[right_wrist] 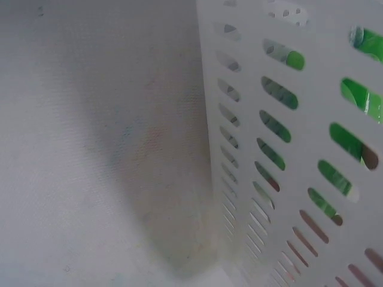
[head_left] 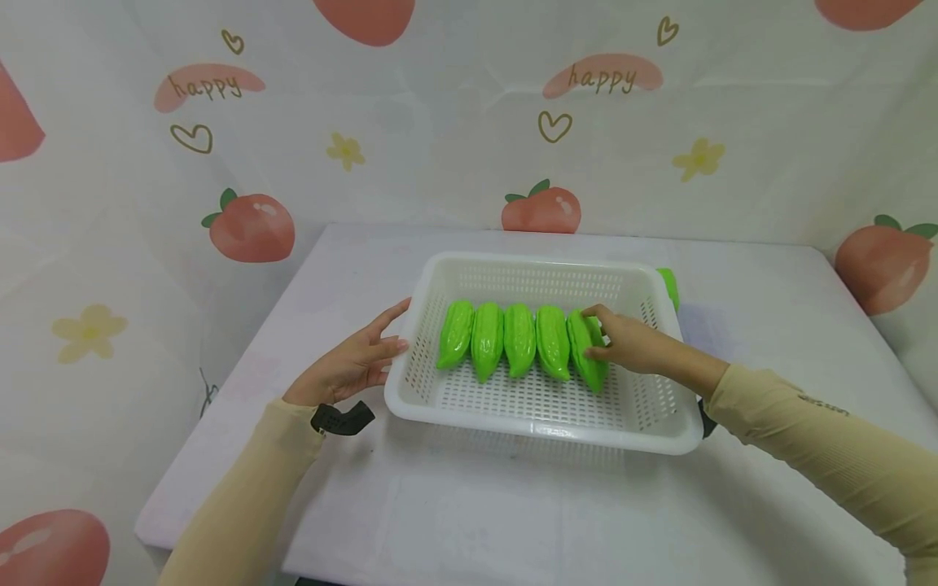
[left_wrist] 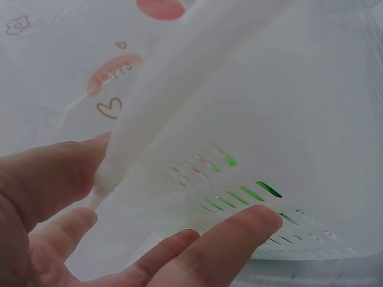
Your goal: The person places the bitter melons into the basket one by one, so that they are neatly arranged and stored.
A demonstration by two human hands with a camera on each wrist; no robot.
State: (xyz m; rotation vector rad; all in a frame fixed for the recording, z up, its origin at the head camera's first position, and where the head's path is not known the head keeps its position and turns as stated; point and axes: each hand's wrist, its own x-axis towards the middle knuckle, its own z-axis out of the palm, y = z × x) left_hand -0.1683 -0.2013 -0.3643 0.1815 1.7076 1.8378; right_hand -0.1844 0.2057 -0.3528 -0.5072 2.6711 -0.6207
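Observation:
A white plastic basket with slotted walls stands on the table. Inside it several bright green, wrinkled toy bitter melons lie side by side, pointed ends toward me. At the right end of the row, my right hand pinches the last bitter melon between thumb and fingers. The right wrist view shows the basket's outer wall, with green and bits of skin through its slots. My left hand is at the basket's left side, fingers extended; in the left wrist view its fingertips meet the outer wall.
A green item is partly hidden behind the basket's far right corner. The white table extends around the basket, and a fruit-patterned cloth hangs behind it. Dark straps are at both wrists.

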